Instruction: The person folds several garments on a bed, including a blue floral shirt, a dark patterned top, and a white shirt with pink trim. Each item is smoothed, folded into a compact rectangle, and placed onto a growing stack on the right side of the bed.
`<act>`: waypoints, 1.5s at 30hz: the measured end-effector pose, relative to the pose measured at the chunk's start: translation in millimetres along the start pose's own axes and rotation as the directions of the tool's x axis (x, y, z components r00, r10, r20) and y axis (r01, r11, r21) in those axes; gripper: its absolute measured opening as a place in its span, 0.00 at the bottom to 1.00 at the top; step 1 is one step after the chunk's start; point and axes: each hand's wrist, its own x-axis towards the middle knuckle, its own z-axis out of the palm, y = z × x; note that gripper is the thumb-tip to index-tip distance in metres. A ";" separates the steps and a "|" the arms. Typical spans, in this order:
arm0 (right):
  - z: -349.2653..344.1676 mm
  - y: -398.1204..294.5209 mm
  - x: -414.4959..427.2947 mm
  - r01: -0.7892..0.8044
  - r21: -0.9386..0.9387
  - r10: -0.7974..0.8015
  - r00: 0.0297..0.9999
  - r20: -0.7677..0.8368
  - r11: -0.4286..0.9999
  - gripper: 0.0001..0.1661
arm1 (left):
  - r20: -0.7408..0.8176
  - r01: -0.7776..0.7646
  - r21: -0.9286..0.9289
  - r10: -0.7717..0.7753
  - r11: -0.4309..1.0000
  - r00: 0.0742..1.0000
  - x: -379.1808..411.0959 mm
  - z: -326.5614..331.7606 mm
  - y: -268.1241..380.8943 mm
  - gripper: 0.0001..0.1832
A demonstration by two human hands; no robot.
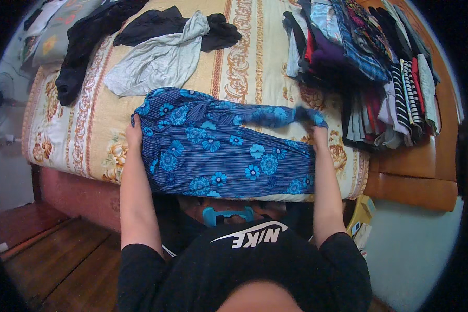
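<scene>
Spread across the near side of the bed is a pair of dark blue striped trousers (230, 156) with bright blue flowers. My left hand (134, 132) grips them at the left, on what looks like the waist end. At the right, my right hand (319, 136) holds the end of the upper leg, which is bunched and blurred by motion. The lower leg lies flat along the bed's front edge, its hem beside my right wrist. My fingers are partly hidden by the cloth.
A light grey garment (156, 62) and black garments (152, 25) lie crumpled beyond the trousers. Another black garment (80, 54) stretches along the left. Folded clothes (409, 97) are stacked at the right by a wooden headboard (409, 167). A yellow container (360, 214) stands below.
</scene>
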 end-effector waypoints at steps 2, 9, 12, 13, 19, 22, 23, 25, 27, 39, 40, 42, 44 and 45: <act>-8.5 20.8 7.9 0.022 0.068 -0.017 0.998 -0.065 0.997 0.13 | 0.007 -0.010 0.001 0.010 1.000 1.000 3.2 1.6 -3.6 0.36; 26.0 -7.2 25.7 0.342 -0.751 -0.563 0.825 -0.047 0.565 0.34 | 0.040 -0.004 0.043 0.002 0.999 0.999 5.0 -2.9 -6.0 0.35; 45.9 -37.5 19.6 0.268 -0.944 -0.265 0.941 0.212 0.193 0.43 | 0.077 0.040 0.028 -0.042 0.999 0.996 -0.1 -4.7 3.2 0.36; 45.6 -34.3 28.0 0.296 -0.945 -0.201 0.943 0.266 0.137 0.44 | 0.085 0.058 0.021 -0.060 0.998 0.995 -0.7 -7.2 3.4 0.36; 41.9 -60.4 47.8 0.321 -0.947 0.207 0.928 0.311 -0.018 0.27 | -0.056 -0.060 0.198 0.072 0.978 0.996 -14.2 -24.6 69.5 0.27; 40.1 -88.7 21.4 0.625 -0.759 -0.683 0.637 0.358 0.186 0.14 | 0.010 -0.720 0.515 0.836 0.466 0.548 1.9 -12.2 95.6 0.16; 38.5 -94.8 12.8 0.715 -0.672 -0.851 0.462 0.251 0.190 0.13 | 0.087 -0.729 0.393 0.767 0.560 0.636 -3.4 4.0 109.5 0.18; 28.6 -95.8 7.8 0.736 -0.673 -0.921 0.309 0.236 0.075 0.14 | 0.366 -0.801 0.425 0.729 0.422 0.578 -8.1 18.4 126.9 0.20; 12.2 -88.3 2.1 0.693 -0.721 -0.919 0.304 0.251 0.032 0.15 | 0.619 -0.817 0.340 0.543 0.466 0.567 -4.1 34.4 127.8 0.20; -22.3 -3.5 35.4 0.575 -0.680 -0.546 0.783 0.297 0.455 0.19 | 0.805 -0.728 0.368 0.195 0.578 0.561 -23.7 4.1 182.9 0.25; -15.2 -6.2 35.6 0.498 -0.764 -0.441 0.842 0.312 0.410 0.19 | 0.856 -0.743 0.368 0.109 0.559 0.506 -18.2 7.1 183.5 0.20; -5.5 -14.0 37.0 0.348 -0.897 -0.217 0.930 0.295 0.274 0.18 | 0.745 -0.725 0.373 0.278 0.579 0.606 -5.4 12.7 168.8 0.17; -2.9 -27.6 55.5 0.295 -0.931 -0.107 0.955 0.278 0.213 0.17 | 0.514 -0.715 0.277 0.529 0.642 0.675 10.2 12.1 155.0 0.14; -6.7 -30.4 59.5 0.262 -0.948 -0.047 0.965 0.258 0.178 0.17 | 0.333 -0.700 0.194 0.625 0.687 0.706 13.9 7.6 155.6 0.13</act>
